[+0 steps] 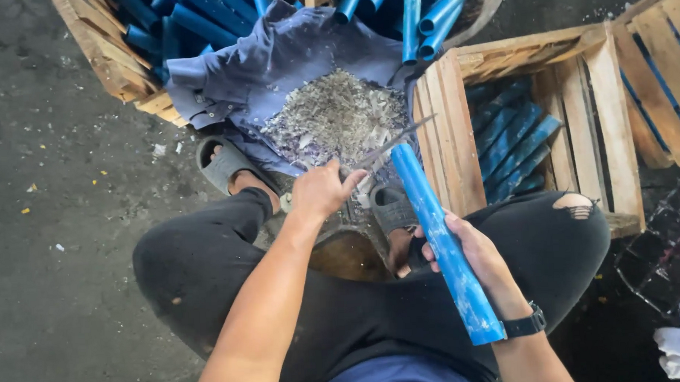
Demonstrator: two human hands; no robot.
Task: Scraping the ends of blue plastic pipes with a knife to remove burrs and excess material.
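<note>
My left hand is closed around the handle of a thin knife; its blade slants up to the right and meets the top end of a blue plastic pipe. My right hand, with a black watch on the wrist, grips that pipe near its middle and holds it tilted over my right knee. Just beyond the blade, a pile of pale shavings lies on a blue-grey cloth.
I sit low in black trousers, grey sandals on my feet. A wooden crate on the right holds several blue pipes. More pipes fill another crate at the top left. The floor is dark concrete.
</note>
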